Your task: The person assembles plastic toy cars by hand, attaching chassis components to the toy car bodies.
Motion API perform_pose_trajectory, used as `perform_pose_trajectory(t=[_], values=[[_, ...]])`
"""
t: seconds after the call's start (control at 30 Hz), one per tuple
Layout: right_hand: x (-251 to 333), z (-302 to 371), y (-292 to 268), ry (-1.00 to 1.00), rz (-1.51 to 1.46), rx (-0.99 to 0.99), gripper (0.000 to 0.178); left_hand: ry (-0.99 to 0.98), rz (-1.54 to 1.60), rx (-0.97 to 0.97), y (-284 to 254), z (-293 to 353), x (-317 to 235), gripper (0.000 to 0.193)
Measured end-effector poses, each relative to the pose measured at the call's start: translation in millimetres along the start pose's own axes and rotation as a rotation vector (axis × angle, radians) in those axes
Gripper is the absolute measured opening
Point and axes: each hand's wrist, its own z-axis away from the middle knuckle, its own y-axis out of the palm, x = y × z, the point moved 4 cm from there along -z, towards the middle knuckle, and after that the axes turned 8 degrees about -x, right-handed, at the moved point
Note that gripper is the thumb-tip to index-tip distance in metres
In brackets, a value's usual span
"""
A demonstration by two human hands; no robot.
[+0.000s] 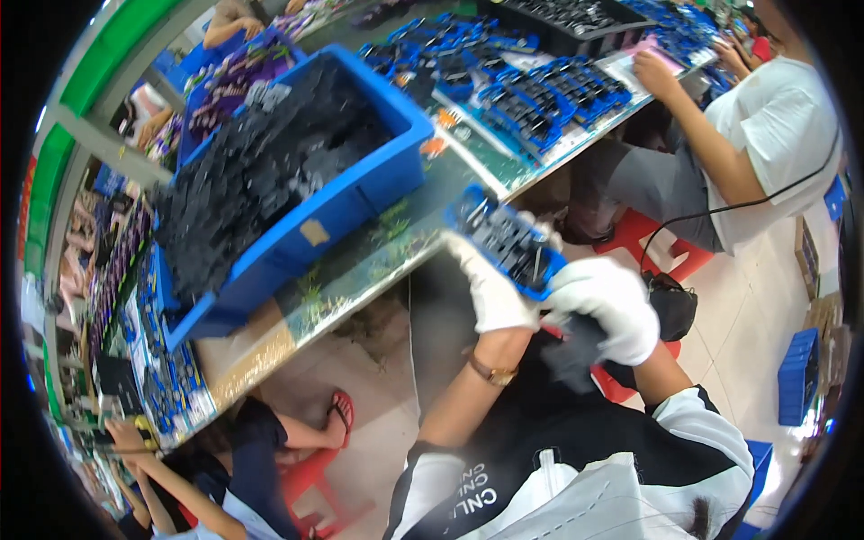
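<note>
Both my hands wear white gloves. My left hand (pixel 493 283) is closed on a blue frame with black and grey parts set into it (pixel 513 241), held tilted in front of my body beyond the table edge. Against the frame's right end rests my right hand (pixel 612 301), its fingers curled, with a bunch of dark pieces (pixel 576 349) below its palm. Those pieces are blurred, so their kind does not show. To the left on the table stands a large blue bin (pixel 360 189) heaped with black flat pieces (pixel 270 153).
Rows of similar blue frames (pixel 540 99) lie on the table (pixel 360 261) ahead. A black crate (pixel 576 36) of small parts stands at the back. Co-workers sit at right, one in a white shirt (pixel 774 117), and at lower left. Red stools (pixel 657 247) stand nearby.
</note>
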Motion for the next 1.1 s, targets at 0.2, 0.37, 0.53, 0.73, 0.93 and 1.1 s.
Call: perform_pose_trajectory(t=[0.2,0.37,0.53,0.73,0.93,1.1], values=[[0.2,4.2,-19.2,0.181,-0.001,-0.431,0.033,0.05,0.036,0.022,6.4,31.8,-8.8,0.074],[-10.6,8.0,11.9,0.268,-0.125,-0.237,0.036,0.19,-0.118,-0.004,-6.5,44.0,-23.7,0.075],[-7.0,-1.7,24.6,0.156,-0.058,-0.104,0.032,0.321,-0.208,-0.115,-13.1,50.6,-27.9,0.078],[3.8,-1.1,28.3,-0.059,0.057,-0.219,0.029,0.275,-0.151,-0.008,-18.5,52.2,-27.4,0.079],[-1.3,1.5,29.6,0.007,0.005,-0.339,0.026,0.29,-0.133,-0.019,-17.3,51.6,-26.1,0.08],[-2.9,6.0,35.6,0.067,0.053,-0.359,0.027,0.303,-0.091,-0.046,-20.9,48.2,-26.8,0.078]])
